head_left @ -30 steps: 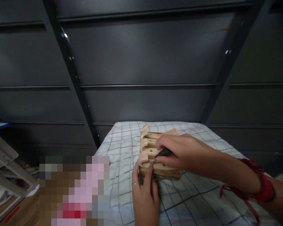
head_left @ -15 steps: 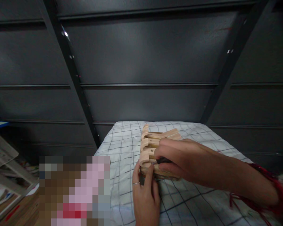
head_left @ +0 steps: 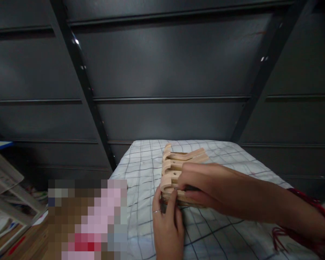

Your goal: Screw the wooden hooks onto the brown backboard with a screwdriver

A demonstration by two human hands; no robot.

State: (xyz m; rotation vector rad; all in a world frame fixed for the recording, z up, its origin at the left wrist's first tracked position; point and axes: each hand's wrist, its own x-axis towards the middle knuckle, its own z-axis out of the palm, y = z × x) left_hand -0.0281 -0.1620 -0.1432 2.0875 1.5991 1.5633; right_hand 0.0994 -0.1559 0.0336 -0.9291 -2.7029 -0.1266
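Note:
A pale wooden rack (head_left: 168, 177) with several curved, hook-shaped pieces and small holes lies on a checked cloth. At its near left end, my left hand (head_left: 168, 225) grips the edge, fingers pressed against the wood around the nearest hook. My right hand (head_left: 202, 182) is closed over the rack's middle, pinching a slim dark tool (head_left: 192, 188) whose tip is close to my left fingertip. Most of that tool is hidden by the fingers, so its kind is unclear. Two slanted wooden strips (head_left: 197, 154) stick out beyond the far side of my right hand.
The white checked cloth (head_left: 143, 169) covers a padded surface against a dark panelled wall (head_left: 168, 61). On the left stand a pale frame (head_left: 11, 184) and a blue-edged top (head_left: 0, 145). A pixelated patch hides part of the wooden floor (head_left: 29, 249).
My right hand has turned slightly at the wrist, and its forearm has shifted a little down and right. My left hand and the rack stay nearly still.

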